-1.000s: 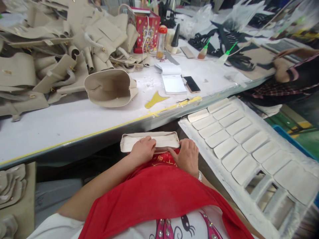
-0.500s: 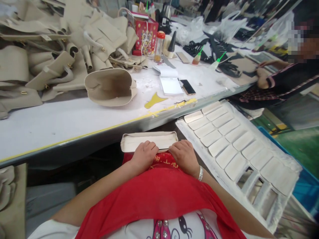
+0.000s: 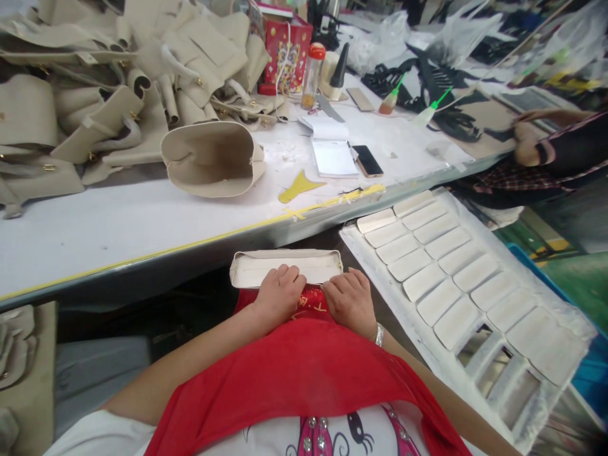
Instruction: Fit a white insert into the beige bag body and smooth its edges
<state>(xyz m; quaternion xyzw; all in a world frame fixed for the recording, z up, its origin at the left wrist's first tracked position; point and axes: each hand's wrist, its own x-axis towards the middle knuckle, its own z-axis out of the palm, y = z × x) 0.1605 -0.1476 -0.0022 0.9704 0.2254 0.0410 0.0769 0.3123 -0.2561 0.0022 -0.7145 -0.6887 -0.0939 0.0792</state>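
Over my lap, both hands hold a beige bag piece [image 3: 256, 269], whose long rectangular face shows a raised rim and a pale inner panel. My left hand [image 3: 281, 292] has its fingers curled over the near rim, around the middle. Farther along the same rim, by the right corner, my right hand [image 3: 352, 301] grips with fingers bent. Both thumbs are hidden. Up on the table, an open beige bag body [image 3: 213, 158] lies on its side with its mouth towards me.
Beige bag parts [image 3: 109, 107] heap up on the left of the white table [image 3: 118, 228]. A yellow template [image 3: 300, 187], a notebook [image 3: 335, 155] and a phone [image 3: 367, 161] lie nearer. A board of pale panels [image 3: 446, 259] stands at right; a co-worker's arm [image 3: 546, 136] is beyond.
The view has shifted slightly, so the table things sit a little differently in it. My right hand has shifted slightly along the rim; both hands keep their hold on the bag piece.
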